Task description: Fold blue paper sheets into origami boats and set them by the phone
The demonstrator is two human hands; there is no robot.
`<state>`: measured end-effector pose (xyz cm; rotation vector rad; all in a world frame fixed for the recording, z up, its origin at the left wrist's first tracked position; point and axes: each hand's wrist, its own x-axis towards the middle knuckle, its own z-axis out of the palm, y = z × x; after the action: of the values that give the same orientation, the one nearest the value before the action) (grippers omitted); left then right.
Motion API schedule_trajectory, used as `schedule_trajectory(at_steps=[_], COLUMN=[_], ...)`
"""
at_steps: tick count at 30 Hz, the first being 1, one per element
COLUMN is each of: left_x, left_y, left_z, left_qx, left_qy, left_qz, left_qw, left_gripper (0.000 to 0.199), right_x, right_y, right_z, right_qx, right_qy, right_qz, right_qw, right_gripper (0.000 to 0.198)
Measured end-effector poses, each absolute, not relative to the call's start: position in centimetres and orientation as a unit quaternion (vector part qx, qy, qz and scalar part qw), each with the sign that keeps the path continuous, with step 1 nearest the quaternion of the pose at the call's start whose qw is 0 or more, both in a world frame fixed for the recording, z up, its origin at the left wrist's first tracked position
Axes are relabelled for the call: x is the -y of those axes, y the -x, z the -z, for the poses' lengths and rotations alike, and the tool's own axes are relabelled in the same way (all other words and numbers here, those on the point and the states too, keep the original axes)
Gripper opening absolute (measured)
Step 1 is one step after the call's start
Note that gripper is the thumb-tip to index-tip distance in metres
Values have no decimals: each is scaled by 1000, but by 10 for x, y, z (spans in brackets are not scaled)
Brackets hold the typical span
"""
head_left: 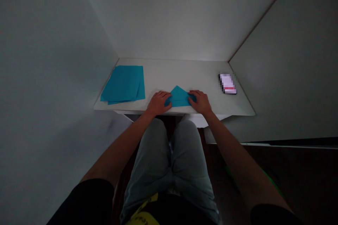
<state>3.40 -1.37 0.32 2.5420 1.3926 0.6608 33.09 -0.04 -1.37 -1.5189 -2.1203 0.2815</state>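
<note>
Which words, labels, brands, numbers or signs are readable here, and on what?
None legible.
Yellow print on black fabric shirt: dark lettering, too small and blurred to read.
Black-edged rectangular phone, pale screen with red band: pixelated, unreadable.
Folded blue paper with pointed top: no text visible.
Flat blue paper sheets: no text visible.

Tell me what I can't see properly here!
In the head view:
Folded blue paper: its ends are partly hidden by the left hand and right hand.
Phone: its screen is blurred into blocks, unreadable.
Yellow shirt print: cut off by the bottom edge.
Blue paper stack: lower sheets mostly covered by the top one.
</note>
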Motion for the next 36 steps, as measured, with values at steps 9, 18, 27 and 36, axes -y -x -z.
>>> schedule_trajectory(at_steps=[9, 18, 27, 36], left_x=[15, 14, 14, 10], left_y=[-37, -37, -38, -34], left_z=[-6, -4, -4, -1], left_qx=[-521, -536, -569, -562], left_qy=[-827, -816, -794, -792], left_qz=[-202, -207, -209, -223], left_qw=[58, 60, 50, 81], left_gripper=[55, 54, 55, 42], right_x=[2, 3, 0, -1], right_y=[-331, -331, -332, -333], right_z=[12, 16, 20, 15], right_qx=[779, 757, 751, 757], right_qy=[567, 597, 594, 596], right_qz=[-86, -48, -77, -86], right_qw=[252, 260, 277, 254], right_gripper=[45, 51, 55, 31])
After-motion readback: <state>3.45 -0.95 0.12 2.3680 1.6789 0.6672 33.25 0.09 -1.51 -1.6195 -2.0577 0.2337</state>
